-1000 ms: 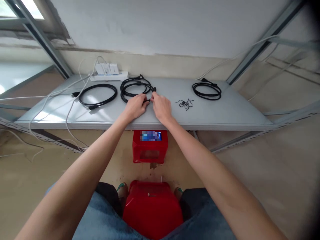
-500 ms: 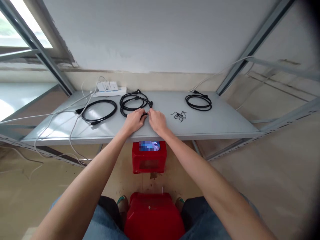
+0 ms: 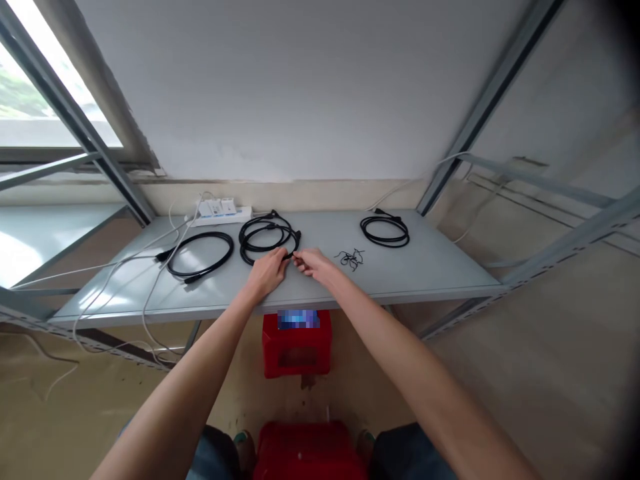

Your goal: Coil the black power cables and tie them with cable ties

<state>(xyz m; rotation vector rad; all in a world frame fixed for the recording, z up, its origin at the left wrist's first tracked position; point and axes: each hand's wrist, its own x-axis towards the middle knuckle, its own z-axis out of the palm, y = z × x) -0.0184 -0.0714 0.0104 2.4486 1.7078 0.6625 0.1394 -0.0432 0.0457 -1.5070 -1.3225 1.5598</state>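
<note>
1. Shelf (image 3: 410,273). The support for the parts below; clock positions are read from where the hands meet, 12 o'clock toward the wall (image 3: 320,87). A coil dragged far toward 6 o'clock could slip over its near edge.
2. Stool (image 3: 297,363), at 6 o'clock, below that edge. It bears what looks like a phone (image 3: 299,319), which a falling plug could strike.
3. Middle cable (image 3: 271,227). Coiled on the shelf, reaching from the hands to between 10 and 11 o'clock. Probably springy; released early, its rings could spread.
4. Left cable (image 3: 231,252), at 9 o'clock. A white wire (image 3: 153,283) crosses it near one plug, so a tug on either could snag both.
5. Right cable (image 3: 397,219), between 2 and 3 o'clock. Well apart, hence little exposed.
6. Left hand (image 3: 269,272). Its grip is pinching the near edge of the middle cable; slackening could let the strands part.
7. Right hand (image 3: 311,263). Fingertips bunched at the same edge; whether this grip pinches anything cannot be told. A fumble could lose a small piece.
8. Ties (image 3: 352,259), at 3 o'clock. A tangled heap; a sideways sweep could scatter them.
</note>
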